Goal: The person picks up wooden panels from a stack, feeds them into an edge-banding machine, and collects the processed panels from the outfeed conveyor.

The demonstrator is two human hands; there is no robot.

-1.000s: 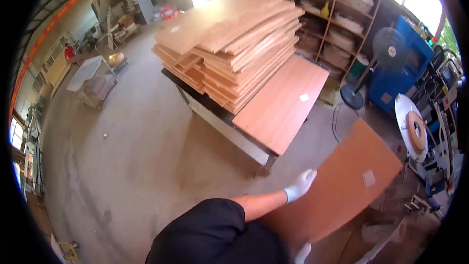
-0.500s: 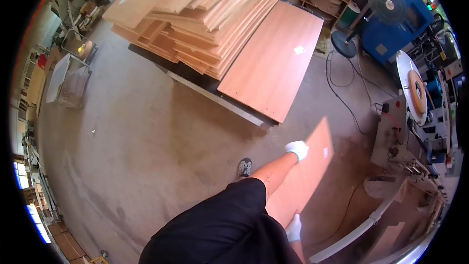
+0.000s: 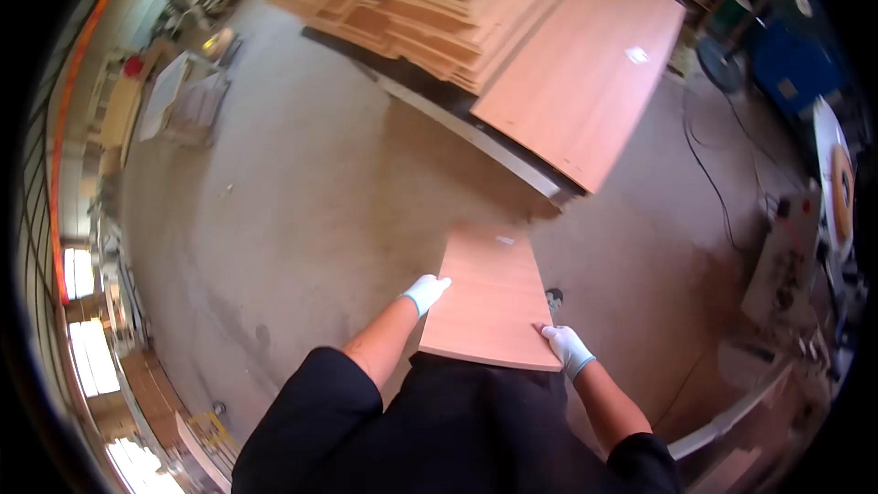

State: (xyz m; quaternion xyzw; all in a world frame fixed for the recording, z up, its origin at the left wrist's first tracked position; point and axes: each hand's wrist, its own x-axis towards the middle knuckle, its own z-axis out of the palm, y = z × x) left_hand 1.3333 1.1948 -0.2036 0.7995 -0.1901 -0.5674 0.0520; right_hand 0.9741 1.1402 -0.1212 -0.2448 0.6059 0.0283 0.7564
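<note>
A light wood panel (image 3: 489, 302) with a small white label at its far end is held out in front of my body, its near edge close to my dark clothing. On its left edge my left hand (image 3: 427, 293), in a white glove, is closed. My right hand (image 3: 566, 348), also gloved, grips the right edge near the corner, thumb on top. Beyond lies a workbench (image 3: 466, 133) bearing a tall stack of boards (image 3: 412, 14) and, to its right, a single labelled panel (image 3: 585, 73).
At the right stand a machine (image 3: 782, 265) and a blue cabinet (image 3: 796, 69), with cables (image 3: 700, 160) on the floor. A low cart (image 3: 192, 105) is at the upper left. A pale rail (image 3: 732, 416) crosses the lower right.
The held panel has swung from the right to in front of my body, both hands moving with it. The view has turned, so the bench and stack appear higher and further right.
</note>
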